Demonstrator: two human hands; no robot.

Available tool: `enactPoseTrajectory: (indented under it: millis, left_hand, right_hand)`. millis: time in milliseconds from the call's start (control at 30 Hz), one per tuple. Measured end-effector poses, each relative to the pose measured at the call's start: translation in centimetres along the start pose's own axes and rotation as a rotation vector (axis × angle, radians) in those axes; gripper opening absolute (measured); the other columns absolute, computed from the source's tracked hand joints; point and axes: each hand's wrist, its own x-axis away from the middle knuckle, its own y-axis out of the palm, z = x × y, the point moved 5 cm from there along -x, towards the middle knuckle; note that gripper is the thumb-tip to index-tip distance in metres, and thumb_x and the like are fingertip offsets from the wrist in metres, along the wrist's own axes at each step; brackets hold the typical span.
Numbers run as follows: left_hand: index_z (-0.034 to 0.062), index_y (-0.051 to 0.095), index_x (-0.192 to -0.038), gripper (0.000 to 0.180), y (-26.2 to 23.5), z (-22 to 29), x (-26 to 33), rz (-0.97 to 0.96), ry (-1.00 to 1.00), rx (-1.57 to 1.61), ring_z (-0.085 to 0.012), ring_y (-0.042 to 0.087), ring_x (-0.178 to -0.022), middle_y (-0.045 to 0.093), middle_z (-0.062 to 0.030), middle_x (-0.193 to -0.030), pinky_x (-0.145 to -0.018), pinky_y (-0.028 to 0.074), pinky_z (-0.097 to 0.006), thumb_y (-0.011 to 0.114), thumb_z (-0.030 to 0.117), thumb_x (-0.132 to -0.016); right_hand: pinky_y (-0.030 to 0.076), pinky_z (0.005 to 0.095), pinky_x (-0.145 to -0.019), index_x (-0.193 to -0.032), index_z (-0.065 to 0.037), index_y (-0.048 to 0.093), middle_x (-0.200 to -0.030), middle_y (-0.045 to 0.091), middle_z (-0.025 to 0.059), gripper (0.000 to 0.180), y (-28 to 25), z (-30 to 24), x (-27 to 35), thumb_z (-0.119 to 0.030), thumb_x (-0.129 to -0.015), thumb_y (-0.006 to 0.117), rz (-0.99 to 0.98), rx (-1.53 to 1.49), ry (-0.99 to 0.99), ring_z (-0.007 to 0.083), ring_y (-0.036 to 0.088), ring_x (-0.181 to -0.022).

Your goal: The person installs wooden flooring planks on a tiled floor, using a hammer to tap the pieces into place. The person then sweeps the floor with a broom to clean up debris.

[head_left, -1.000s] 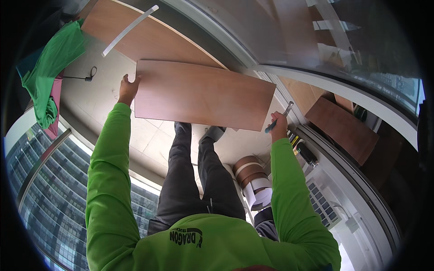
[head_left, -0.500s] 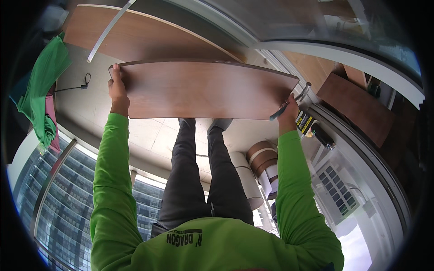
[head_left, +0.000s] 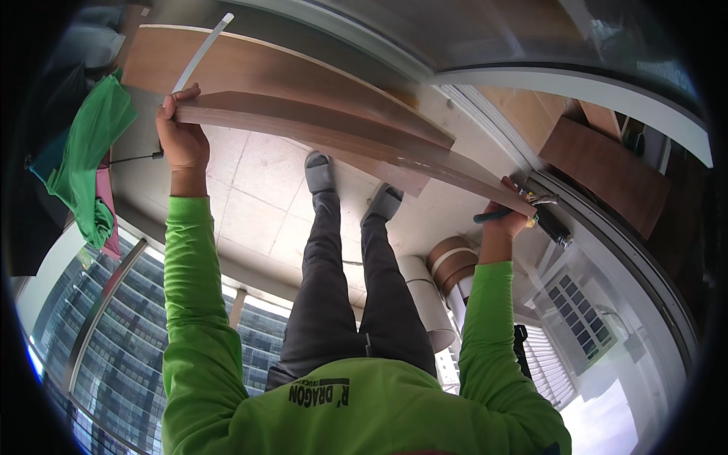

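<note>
Holds wooden panel (head_left: pixel 341 140) from ten o'clock through twelve to three o'clock, grasped at opposite ends by left grip (head_left: pixel 184 142) and right grip (head_left: pixel 509 221), with teal-handled tool (head_left: pixel 491 217) also clutched in right grip. Judged stiff, fairly heavy, slippery-faced and chip-prone; best supported at both ends. Tipped since earlier frame, presenting mostly narrow long edge instead of broad face.

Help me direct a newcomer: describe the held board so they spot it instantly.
Start at the pale tiled floor, then the grey slippers on it. Above them in the picture, a long brown board spans from left hand to right hand. Unlike the brown panel beyond, it is held, seen nearly edge-on.
</note>
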Motion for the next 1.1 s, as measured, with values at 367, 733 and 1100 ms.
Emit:
enactPoseTrajectory:
  millis: [367, 733, 1100]
  left_hand:
    - [0.0011, 0.062, -0.102, 0.047, -4.0, -4.0, -2.8, 0.001, -0.171, -0.071, -0.0251, 0.050, -0.121, 0.065, -0.0175, -0.115, -0.111, 0.029, -0.040, 0.052, 0.047, -0.093]
    - [0.0069, 0.056, -0.133, 0.060, 19.8, 2.3, 10.6, -0.912, 0.688, -1.292, -0.0342, 0.044, -0.136, 0.054, -0.0145, -0.140, -0.117, 0.024, -0.051, 0.069, 0.041, -0.085]
    - [0.0089, 0.067, -0.093, 0.038, 20.3, -1.5, 10.9, -1.194, 0.644, -1.554, -0.0311, 0.064, -0.088, 0.065, -0.0105, -0.096, -0.076, 0.051, -0.042, 0.074, 0.044, -0.079]
  right_hand:
    - [0.054, 0.0367, -0.088, -0.108, -0.004, 0.051, -0.100, 0.069, 0.0205, 0.026, 0.4, 3.3, -0.6, -0.029, -0.102, 0.044, 0.082, 0.008, 0.043, 0.0280, 0.067, -0.095]
    - [0.052, 0.0284, -0.079, -0.091, -0.009, 0.058, -0.080, 0.061, 0.0007, 0.012, 1.0, 4.5, 0.2, -0.016, -0.098, 0.053, 0.321, -0.007, 0.058, 0.0141, 0.060, -0.076]
    - [0.053, 0.0315, -0.070, -0.104, -0.002, 0.058, -0.084, 0.061, 0.0051, 0.026, -0.3, 4.1, 4.8, -0.027, -0.099, 0.056, 0.391, 0.117, 0.023, 0.0167, 0.064, -0.077]
